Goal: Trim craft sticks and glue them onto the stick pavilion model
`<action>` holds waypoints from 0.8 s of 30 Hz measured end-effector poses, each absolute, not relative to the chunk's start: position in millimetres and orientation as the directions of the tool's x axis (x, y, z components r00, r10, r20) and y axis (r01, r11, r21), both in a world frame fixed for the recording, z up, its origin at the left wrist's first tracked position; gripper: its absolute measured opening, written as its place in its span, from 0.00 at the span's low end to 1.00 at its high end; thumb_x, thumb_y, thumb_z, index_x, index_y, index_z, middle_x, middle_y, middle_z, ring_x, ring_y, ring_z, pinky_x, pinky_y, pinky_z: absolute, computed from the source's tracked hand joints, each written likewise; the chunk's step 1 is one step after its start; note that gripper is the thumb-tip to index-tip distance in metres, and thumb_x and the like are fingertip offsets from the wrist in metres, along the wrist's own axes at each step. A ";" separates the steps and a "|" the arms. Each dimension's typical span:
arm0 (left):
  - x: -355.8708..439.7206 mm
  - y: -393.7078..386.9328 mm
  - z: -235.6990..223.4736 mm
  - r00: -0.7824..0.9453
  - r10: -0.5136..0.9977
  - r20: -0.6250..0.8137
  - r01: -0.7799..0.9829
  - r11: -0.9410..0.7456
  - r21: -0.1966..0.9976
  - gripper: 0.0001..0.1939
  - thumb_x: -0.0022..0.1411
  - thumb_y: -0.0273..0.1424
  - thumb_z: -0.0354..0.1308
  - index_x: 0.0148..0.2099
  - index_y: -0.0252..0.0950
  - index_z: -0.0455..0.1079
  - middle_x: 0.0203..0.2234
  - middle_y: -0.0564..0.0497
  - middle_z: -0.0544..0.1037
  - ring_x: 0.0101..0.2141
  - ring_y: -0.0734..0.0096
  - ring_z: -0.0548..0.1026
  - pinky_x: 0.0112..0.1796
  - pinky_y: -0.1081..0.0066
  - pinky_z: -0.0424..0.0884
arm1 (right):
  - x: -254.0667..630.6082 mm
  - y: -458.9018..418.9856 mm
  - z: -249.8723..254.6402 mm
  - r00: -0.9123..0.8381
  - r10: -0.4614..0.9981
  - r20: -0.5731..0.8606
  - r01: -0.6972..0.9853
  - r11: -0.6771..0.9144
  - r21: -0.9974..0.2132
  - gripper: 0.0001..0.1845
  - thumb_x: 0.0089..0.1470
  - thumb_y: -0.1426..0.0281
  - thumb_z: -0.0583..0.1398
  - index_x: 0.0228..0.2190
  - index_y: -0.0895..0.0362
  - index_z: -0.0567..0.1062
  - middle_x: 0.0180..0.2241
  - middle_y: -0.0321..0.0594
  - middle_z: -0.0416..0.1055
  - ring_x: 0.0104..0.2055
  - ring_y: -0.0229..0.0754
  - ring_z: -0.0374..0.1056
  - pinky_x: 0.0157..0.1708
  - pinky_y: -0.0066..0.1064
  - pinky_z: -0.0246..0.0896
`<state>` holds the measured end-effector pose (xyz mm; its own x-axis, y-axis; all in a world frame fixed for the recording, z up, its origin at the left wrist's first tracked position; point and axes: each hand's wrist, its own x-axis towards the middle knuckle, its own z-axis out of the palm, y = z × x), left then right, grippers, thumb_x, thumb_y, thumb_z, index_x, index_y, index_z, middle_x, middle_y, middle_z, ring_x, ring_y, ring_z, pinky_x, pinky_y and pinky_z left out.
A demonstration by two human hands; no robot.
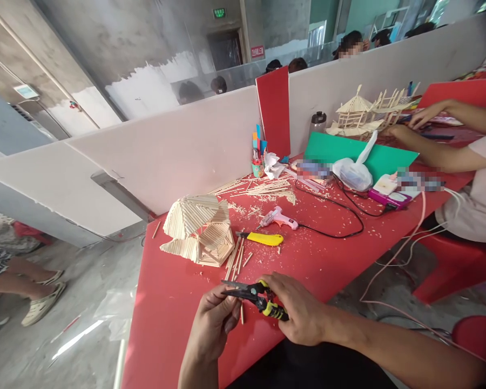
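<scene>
Pruning shears (253, 293) are on the near side of the stick model (198, 232), a bit right of it, apart from it. I've got the right hand (302, 313) clamped round the yellow-and-black handles. Left hand (210, 319) is curled, thumb and fingertips drawn together at the blade tips; can't tell from my end what, if anything, is pinched there.

Key relation, as I judge it: blade tips to left fingertips. The shears' long axis runs crosswise on the model's near side, handles right, tips left, so the left hand is nearer the cutting end. Steel's right beside those fingertips; I'd watch for a nick.

Loose sticks (235, 258) lie just right of the model, running toward the shears. One short stick (242, 313), nearer me than the model, shows below the blades; can't tell whether held or lying. Yellow utility knife (265, 239) is just right of the model, blade end toward it. Pink glue gun (278, 217) also right of the model, beyond the knife.
</scene>
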<state>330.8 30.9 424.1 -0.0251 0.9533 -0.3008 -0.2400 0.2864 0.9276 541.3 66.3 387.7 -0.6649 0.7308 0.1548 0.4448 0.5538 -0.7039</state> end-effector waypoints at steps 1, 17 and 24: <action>330.6 30.7 423.6 -0.023 0.953 -0.301 -0.245 0.286 0.926 0.22 0.49 0.47 0.68 0.33 0.30 0.76 0.11 0.59 0.61 0.13 0.84 0.48 0.17 0.75 0.44 | 541.7 66.1 389.0 -0.666 0.730 0.152 0.445 0.552 -0.705 0.36 0.43 0.73 0.58 0.56 0.58 0.61 0.50 0.51 0.67 0.51 0.55 0.65 0.52 0.48 0.61; 328.4 33.2 416.9 0.037 0.936 -0.349 -0.261 0.347 0.901 0.20 0.49 0.45 0.69 0.30 0.32 0.73 0.09 0.61 0.56 0.12 0.84 0.47 0.17 0.76 0.43 | 551.5 74.1 398.6 -0.716 0.689 0.118 0.427 0.565 -0.706 0.37 0.45 0.73 0.58 0.59 0.57 0.60 0.52 0.50 0.66 0.52 0.54 0.64 0.52 0.46 0.60; 326.5 31.1 421.0 0.101 0.922 -0.373 -0.271 0.386 0.882 0.19 0.51 0.43 0.68 0.31 0.31 0.75 0.09 0.61 0.56 0.12 0.86 0.45 0.17 0.76 0.41 | 549.6 71.3 388.7 -0.708 0.692 0.143 0.412 0.568 -0.712 0.35 0.44 0.73 0.58 0.56 0.58 0.62 0.51 0.51 0.67 0.51 0.54 0.64 0.52 0.47 0.61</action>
